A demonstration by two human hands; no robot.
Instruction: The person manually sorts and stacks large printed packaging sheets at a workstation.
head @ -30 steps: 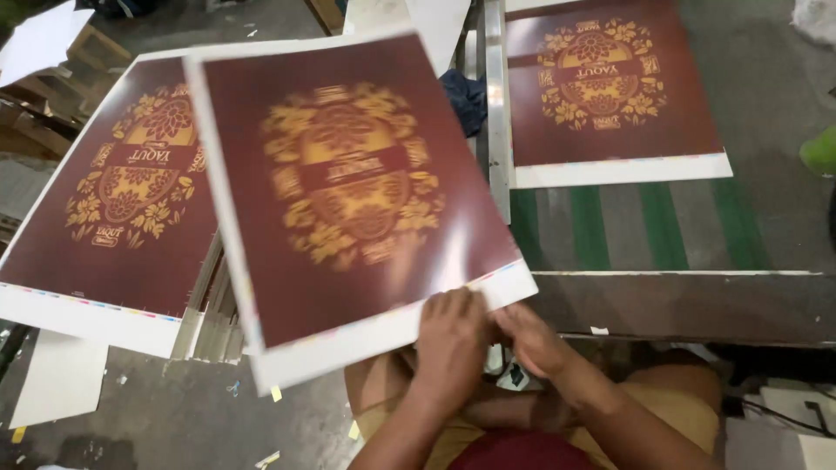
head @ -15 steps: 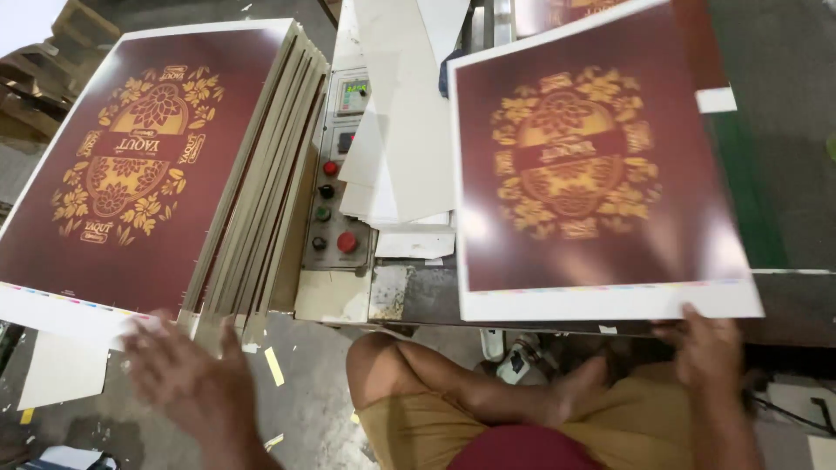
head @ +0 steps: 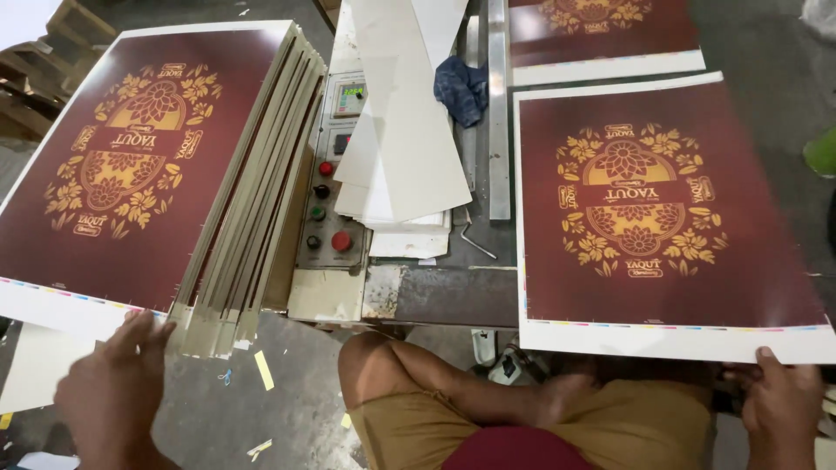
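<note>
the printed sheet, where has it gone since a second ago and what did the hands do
The printed sheet went from over the stack to the right and now lies flat on the machine bed. The right hand keeps its near edge; the left hand let go and swung back to the stack's front corner. The control panel stayed put.

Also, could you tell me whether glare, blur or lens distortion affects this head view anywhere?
Head view: the left hand is slightly motion-blurred; the right hand looks sharper. Soft sheen lightens the stack's top sheet; the right sheet has none. The top left corner is blown out white. Straight sheet edges bow outward, a wide-angle effect.
</note>
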